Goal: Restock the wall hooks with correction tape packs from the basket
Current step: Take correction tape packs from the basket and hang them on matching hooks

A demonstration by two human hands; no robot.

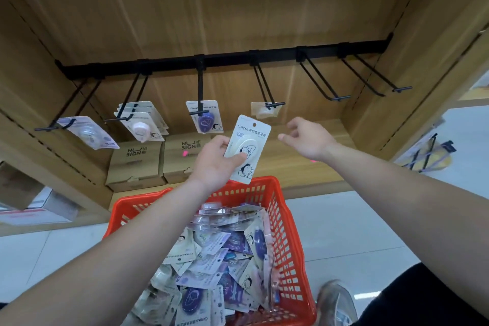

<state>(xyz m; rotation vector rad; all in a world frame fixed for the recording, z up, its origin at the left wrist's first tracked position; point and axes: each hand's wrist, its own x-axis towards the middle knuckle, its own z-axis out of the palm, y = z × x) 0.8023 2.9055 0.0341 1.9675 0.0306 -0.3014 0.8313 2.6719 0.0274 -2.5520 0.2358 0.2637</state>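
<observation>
My left hand (214, 161) grips a cream correction tape pack (247, 148) upright, just below the fourth hook (274, 104), which carries one pale pack (263, 111). My right hand (308, 139) hovers beside the pack with loosely spread fingers and holds nothing. A black rail (225, 59) carries several hooks; the left ones hold packs (143, 124), including a purple one (205, 119). The two right hooks (340, 98) are bare. Below, the red basket (288, 222) is full of loose packs (211, 267).
Cardboard boxes marked NU SIGN (136, 164) stand on the wooden shelf under the hooks. A wooden side panel (412, 61) bounds the bay on the right. My shoe (336, 302) is on the tiled floor beside the basket.
</observation>
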